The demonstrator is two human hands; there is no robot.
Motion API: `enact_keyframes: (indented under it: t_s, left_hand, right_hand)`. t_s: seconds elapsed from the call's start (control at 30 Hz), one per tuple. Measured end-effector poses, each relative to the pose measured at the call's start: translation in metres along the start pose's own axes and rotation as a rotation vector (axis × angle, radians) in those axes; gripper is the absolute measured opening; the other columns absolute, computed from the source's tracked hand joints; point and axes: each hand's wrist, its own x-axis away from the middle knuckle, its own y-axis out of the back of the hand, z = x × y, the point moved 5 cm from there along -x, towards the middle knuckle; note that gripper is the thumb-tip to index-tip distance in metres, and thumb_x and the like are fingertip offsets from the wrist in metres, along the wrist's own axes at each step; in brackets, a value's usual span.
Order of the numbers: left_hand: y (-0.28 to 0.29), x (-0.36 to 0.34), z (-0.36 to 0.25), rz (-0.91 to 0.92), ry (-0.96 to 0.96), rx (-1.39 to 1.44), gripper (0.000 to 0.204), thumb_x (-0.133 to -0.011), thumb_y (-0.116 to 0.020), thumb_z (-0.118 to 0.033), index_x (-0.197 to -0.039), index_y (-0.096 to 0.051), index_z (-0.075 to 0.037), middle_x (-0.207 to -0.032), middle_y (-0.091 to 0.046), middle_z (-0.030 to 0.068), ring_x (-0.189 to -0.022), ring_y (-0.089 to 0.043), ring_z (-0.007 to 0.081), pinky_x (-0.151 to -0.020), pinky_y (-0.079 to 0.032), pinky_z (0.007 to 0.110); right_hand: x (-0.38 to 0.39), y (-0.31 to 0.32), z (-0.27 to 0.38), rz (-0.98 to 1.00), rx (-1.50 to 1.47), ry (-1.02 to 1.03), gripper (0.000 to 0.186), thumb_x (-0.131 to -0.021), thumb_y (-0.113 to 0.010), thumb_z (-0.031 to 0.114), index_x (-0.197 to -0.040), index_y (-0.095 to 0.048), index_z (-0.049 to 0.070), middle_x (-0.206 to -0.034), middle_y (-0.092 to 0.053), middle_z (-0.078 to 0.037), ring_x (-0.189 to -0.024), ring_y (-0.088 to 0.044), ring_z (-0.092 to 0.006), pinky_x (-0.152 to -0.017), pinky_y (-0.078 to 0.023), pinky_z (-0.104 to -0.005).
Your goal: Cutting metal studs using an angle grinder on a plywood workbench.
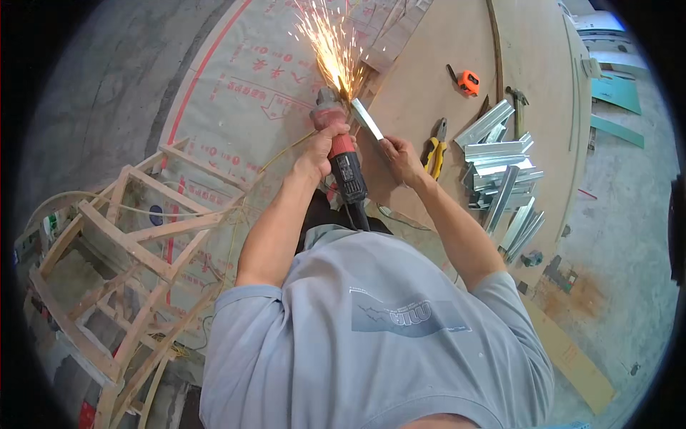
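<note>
My left hand [321, 151] is wrapped round the red front part of an angle grinder [346, 161], whose black body and cord run back toward me. Orange sparks [330, 44] spray away from its head, where the disc meets the far end of a short metal channel piece [367, 120]. The near end of that piece is pinched in my right hand [404, 160], over the edge of a wooden board. The disc itself is mostly hidden by sparks and the tool head. Yellow-handled pliers [436, 151] lie on the board just right of my right hand.
On the board [429, 79] are a pile of cut metal channels [504, 161], an orange tape measure [469, 83] and a hammer [518, 107]. A wooden frame [153, 236] stands at the left, with a yellow cord [286, 151] crossing the printed floor sheet [236, 136].
</note>
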Motion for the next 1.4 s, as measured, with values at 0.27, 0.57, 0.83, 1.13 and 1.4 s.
enact_keyframes:
  t_s: [0.27, 0.57, 0.83, 1.13, 1.4]
  left_hand:
    - [-0.043, 0.036, -0.013, 0.005, -0.146, -0.102, 0.031, -0.077, -0.076, -0.015, -0.100, -0.059, -0.003, -0.085, -0.067, 0.0109, -0.072, -0.067, 0.0216, -0.063, -0.059, 0.039]
    - [-0.023, -0.005, 0.002, -0.045, -0.406, 0.091, 0.039, -0.079, -0.076, -0.012, -0.113, -0.056, -0.006, -0.098, -0.068, 0.0110, -0.091, -0.068, 0.0259, -0.078, -0.059, 0.047]
    - [-0.017, -0.019, 0.010, -0.060, -0.420, 0.109, 0.041, -0.078, -0.075, -0.011, -0.114, -0.056, -0.008, -0.095, -0.066, 0.0073, -0.091, -0.067, 0.0233, -0.077, -0.060, 0.046]
    - [-0.019, -0.020, 0.011, -0.074, -0.411, 0.111, 0.038, -0.078, -0.075, -0.010, -0.111, -0.057, -0.008, -0.093, -0.067, 0.0066, -0.086, -0.068, 0.0223, -0.074, -0.060, 0.043]
    - [-0.011, -0.029, 0.013, -0.088, -0.438, 0.121, 0.033, -0.078, -0.075, -0.010, -0.107, -0.059, -0.008, -0.093, -0.067, 0.0065, -0.085, -0.067, 0.0212, -0.073, -0.059, 0.041]
  right_hand:
    - [0.002, 0.005, -0.008, -0.026, 0.021, 0.052, 0.032, -0.101, -0.054, 0.025, -0.110, -0.064, -0.004, -0.074, -0.053, -0.005, -0.073, -0.046, -0.0128, -0.068, -0.044, -0.0313]
    - [0.001, -0.004, 0.001, 0.018, -0.034, 0.004, 0.030, -0.101, -0.054, 0.025, -0.104, -0.065, -0.003, -0.078, -0.056, -0.002, -0.076, -0.049, -0.0117, -0.071, -0.045, -0.0297]
    - [-0.002, -0.003, -0.008, 0.027, -0.040, -0.028, 0.030, -0.101, -0.054, 0.024, -0.106, -0.065, -0.003, -0.082, -0.058, -0.003, -0.079, -0.050, -0.0129, -0.075, -0.046, -0.0308]
    - [0.001, -0.003, -0.001, 0.021, -0.068, -0.028, 0.031, -0.102, -0.053, 0.024, -0.106, -0.064, -0.005, -0.081, -0.056, -0.002, -0.079, -0.049, -0.0120, -0.074, -0.045, -0.0299]
    - [-0.001, -0.004, -0.001, 0.023, -0.045, -0.007, 0.029, -0.101, -0.053, 0.023, -0.103, -0.064, -0.005, -0.080, -0.055, -0.001, -0.078, -0.048, -0.0116, -0.073, -0.044, -0.0292]
